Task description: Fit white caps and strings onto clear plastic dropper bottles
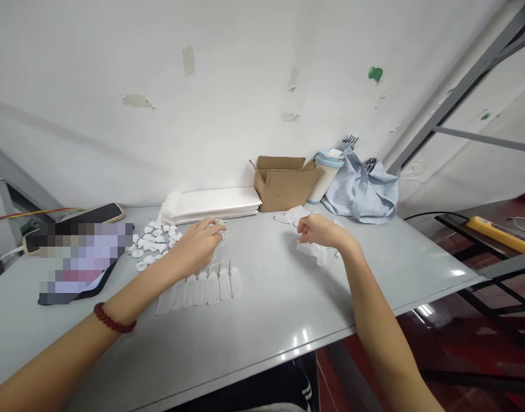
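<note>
You seem to be in a small workshop: your plain grey table (271, 312) carries a neat row of small plastic pieces (213, 288), a pile of white parts (153, 241) and an open cardboard box (285, 191), facing a tape-scarred wall (232, 131) beside a metal frame (453, 100).

Blue bag (360, 197) beside lidded cup (328, 174)

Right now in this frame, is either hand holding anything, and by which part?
It cannot be told: the left hand is at some small pale pieces, the right hand is by translucent pieces, but neither shows a clear grip.
</note>
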`<state>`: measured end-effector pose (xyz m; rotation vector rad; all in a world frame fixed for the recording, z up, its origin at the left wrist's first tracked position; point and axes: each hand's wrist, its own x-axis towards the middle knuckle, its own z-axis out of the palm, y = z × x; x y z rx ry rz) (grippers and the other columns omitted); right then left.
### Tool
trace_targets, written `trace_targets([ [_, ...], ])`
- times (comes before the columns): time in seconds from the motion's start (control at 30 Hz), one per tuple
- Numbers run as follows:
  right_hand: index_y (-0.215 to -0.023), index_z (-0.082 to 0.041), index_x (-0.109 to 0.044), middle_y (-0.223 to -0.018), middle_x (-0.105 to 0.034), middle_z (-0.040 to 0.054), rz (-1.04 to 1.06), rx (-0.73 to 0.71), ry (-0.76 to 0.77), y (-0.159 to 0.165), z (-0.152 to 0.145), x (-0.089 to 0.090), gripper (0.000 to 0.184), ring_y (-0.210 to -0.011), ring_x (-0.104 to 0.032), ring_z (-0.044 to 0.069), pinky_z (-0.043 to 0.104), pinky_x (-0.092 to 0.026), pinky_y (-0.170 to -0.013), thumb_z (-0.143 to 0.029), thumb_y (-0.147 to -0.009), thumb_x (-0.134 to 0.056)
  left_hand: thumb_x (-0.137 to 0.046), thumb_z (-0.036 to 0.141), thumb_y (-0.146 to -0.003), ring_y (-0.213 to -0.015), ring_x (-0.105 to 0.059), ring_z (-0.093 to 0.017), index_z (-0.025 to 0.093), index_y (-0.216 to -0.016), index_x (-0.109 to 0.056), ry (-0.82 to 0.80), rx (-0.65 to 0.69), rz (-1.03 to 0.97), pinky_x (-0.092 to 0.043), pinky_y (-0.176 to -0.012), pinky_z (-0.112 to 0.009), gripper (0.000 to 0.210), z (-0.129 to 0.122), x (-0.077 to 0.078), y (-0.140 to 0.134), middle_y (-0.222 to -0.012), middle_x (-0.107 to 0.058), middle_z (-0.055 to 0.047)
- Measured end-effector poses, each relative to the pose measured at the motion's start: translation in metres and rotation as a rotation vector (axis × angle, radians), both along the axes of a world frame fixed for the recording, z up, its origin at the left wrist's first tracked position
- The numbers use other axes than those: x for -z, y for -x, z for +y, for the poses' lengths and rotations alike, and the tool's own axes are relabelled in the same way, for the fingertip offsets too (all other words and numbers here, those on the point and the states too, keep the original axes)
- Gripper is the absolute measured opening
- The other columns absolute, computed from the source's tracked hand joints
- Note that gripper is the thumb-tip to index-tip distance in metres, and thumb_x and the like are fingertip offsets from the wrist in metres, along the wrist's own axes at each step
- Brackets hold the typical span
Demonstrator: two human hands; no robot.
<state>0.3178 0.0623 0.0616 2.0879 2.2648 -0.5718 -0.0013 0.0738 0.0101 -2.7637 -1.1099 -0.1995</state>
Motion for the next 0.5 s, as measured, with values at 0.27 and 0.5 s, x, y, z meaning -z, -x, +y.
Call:
trace_targets([
  [0.27, -0.088, -0.016, -0.071, -0.097, -0.07, 0.0084, -0.137, -0.026, 0.132, 0.008, -0.006, -0.007, 0.022, -0.08, -0.065, 0.021, 0.025, -0.042, -0.056, -0.016, -0.067, -0.074, -0.042, -0.005, -0.074, -0.096, -0.056, -0.026, 0.014, -0.081, -0.065, 0.012, 0.051, -0.014, -0.046, -0.077, -0.038, 0.031, 0.006, -0.002, -0.01, -0.096, -0.068, -0.011],
  [0.5, -0.074, -0.016, -0.07, -0.084, -0.068, 0.0113, -0.173, -0.097, 0.058, 0.022, -0.012, 0.005, 0.02, -0.073, -0.063, 0.023, 0.027, -0.038, -0.054, 0.0, -0.062, -0.065, -0.039, 0.027, -0.091, -0.083, -0.063, -0.021, 0.019, -0.081, -0.063, 0.055, -0.005, -0.495, -0.053, -0.073, -0.034, 0.026, -0.019, -0.005, -0.005, -0.091, -0.068, -0.008],
])
